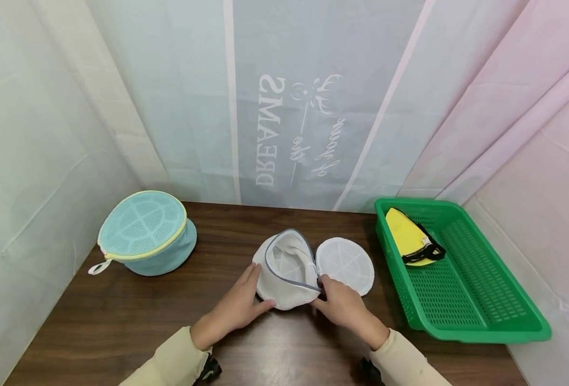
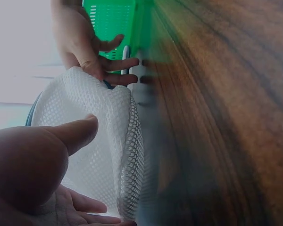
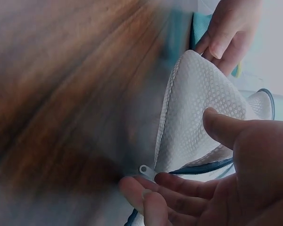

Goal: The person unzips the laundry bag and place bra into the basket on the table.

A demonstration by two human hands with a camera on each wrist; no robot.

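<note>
Head view: left hand [image 1: 236, 306], thumb spread, touches white bag [image 1: 281, 293].

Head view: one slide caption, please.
Left hand and right hand on an open white mesh bag, between a blue bag and a green basket.

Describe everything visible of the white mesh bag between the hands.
The white mesh bag looks soft, its netting honeycombed. A grey-blue zip edge runs round its open mouth, with a pale pull tab at the right end. It sits on the brown table, mouth upward. The left grip touches its left side; the right grip holds its right corner. Whether the white disc alongside joins it is unclear.
</note>
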